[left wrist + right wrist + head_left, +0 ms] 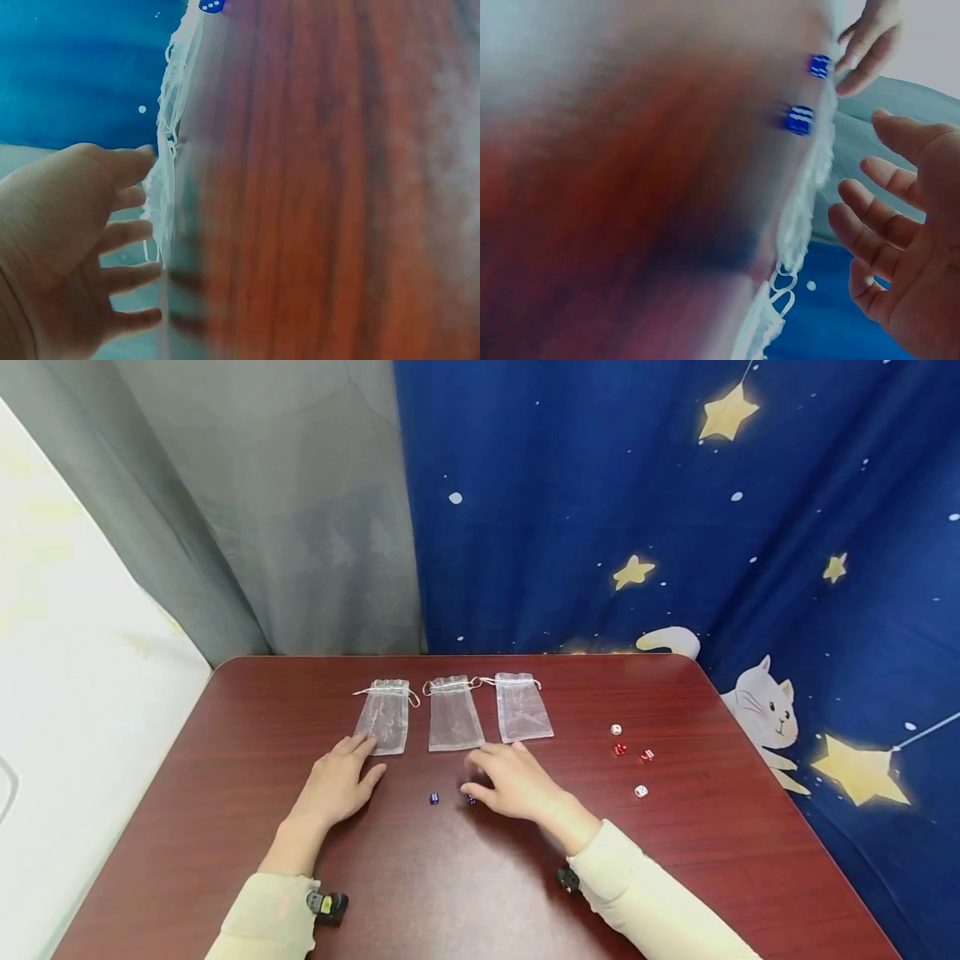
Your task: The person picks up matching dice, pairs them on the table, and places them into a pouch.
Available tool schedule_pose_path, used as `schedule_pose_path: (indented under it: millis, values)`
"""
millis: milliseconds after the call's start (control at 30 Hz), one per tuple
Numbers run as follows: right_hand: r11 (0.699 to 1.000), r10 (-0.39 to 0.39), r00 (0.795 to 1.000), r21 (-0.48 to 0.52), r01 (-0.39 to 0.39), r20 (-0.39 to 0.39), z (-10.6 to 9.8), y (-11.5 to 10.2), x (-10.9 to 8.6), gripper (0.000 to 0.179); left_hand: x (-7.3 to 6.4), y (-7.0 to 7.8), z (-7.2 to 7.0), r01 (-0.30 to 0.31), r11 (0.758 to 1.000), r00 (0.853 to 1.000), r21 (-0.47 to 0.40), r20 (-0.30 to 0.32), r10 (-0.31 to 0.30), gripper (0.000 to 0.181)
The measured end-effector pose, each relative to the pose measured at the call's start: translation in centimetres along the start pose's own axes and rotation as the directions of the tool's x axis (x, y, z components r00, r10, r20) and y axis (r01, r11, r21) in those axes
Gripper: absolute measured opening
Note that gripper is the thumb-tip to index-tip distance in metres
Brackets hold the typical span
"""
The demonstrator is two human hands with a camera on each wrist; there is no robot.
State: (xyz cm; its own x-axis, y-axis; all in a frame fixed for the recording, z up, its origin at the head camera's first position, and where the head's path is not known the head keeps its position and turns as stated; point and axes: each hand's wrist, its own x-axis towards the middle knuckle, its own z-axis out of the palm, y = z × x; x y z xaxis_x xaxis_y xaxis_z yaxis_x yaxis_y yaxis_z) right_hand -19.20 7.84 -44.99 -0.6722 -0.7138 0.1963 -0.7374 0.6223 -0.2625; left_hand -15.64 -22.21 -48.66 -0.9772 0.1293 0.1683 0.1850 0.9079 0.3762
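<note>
My left hand (337,785) lies over the table with fingers spread, its fingertips at the lower edge of the left white drawstring mesh pouch (386,718). My right hand (517,781) hovers near the middle with loosely bent fingers and nothing in them. Its thumb overlaps a blue die (471,799) in the head view. Another blue die (434,798) sits between the two hands; the right wrist view shows both. Behind them lie a middle pouch (454,718) and a right pouch (523,708), flat, with their drawstrings toward the far edge.
To the right of my right hand are two red dice, one (619,749) beside the other (648,755), and two white dice, one farther back (616,729) and one nearer (641,791). Curtains hang behind the far edge of the brown table (420,893).
</note>
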Motion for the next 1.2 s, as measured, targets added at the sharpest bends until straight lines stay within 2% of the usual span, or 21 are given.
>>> schedule_pose_path:
  millis: [100, 200, 333, 433, 500, 633, 733, 867, 933, 1033, 1100, 1200]
  values:
    - [1.000, 0.002, 0.998, 0.026, 0.000, -0.068, -0.7, 0.0, 0.2, 0.028, 0.5, -0.2, 0.0, 0.001, 1.000, 0.998, -0.006, -0.067, -0.001, 0.048]
    - [0.999, 0.013, 0.993, 0.042, -0.008, -0.113, -1.3, 0.0, 0.4, 0.033, 1.1, -0.4, 0.0, 0.025, 0.999, 0.995, -0.038, -0.099, -0.029, 0.045]
    - [0.997, 0.042, 0.988, 0.077, -0.031, -0.149, -1.7, -0.1, 0.6, 0.035, 2.1, -0.8, 0.1, 0.100, 0.993, 0.986, -0.064, -0.126, -0.107, 0.046]
    - [0.991, 0.074, 0.982, 0.120, -0.054, -0.173, -1.7, -0.2, 0.7, 0.035, 3.0, -1.0, 0.2, 0.172, 0.983, 0.972, -0.070, -0.151, -0.181, 0.048]
    - [0.986, 0.093, 0.978, 0.151, -0.065, -0.187, -1.7, -0.3, 0.6, 0.036, 3.5, -0.9, 0.1, 0.221, 0.971, 0.961, -0.087, -0.150, -0.232, 0.052]
    - [0.980, 0.111, 0.972, 0.188, -0.072, -0.207, -1.5, -0.4, 0.5, 0.038, 3.9, -0.5, 0.1, 0.310, 0.938, 0.939, -0.154, -0.108, -0.328, 0.065]
    - [0.975, 0.121, 0.969, 0.207, -0.076, -0.216, -1.3, -0.3, 0.4, 0.041, 3.8, -0.5, 0.2, 0.344, 0.919, 0.925, -0.193, -0.102, -0.367, 0.061]
    - [0.965, 0.145, 0.960, 0.247, -0.084, -0.240, -1.3, -0.1, 0.5, 0.049, 3.5, -0.7, 0.6, 0.342, 0.909, 0.910, -0.238, -0.158, -0.383, 0.027]
    - [0.961, 0.153, 0.952, 0.264, -0.081, -0.264, -1.4, 0.0, 0.6, 0.051, 3.4, -0.6, 0.7, 0.333, 0.901, 0.898, -0.277, -0.197, -0.392, 0.014]
    - [0.962, 0.152, 0.940, 0.263, -0.070, -0.304, -1.7, 0.1, 0.8, 0.051, 3.4, -0.3, 0.6, 0.296, 0.888, 0.882, -0.353, -0.257, -0.396, 0.008]
    - [0.964, 0.143, 0.933, 0.261, -0.056, -0.330, -1.9, 0.1, 0.9, 0.050, 3.5, 0.1, 0.5, 0.249, 0.882, 0.873, -0.399, -0.301, -0.383, 0.008]
    - [0.964, 0.134, 0.929, 0.264, -0.041, -0.344, -2.2, 0.0, 1.1, 0.049, 3.4, 0.9, 0.0, 0.167, 0.889, 0.869, -0.426, -0.363, -0.337, 0.007]
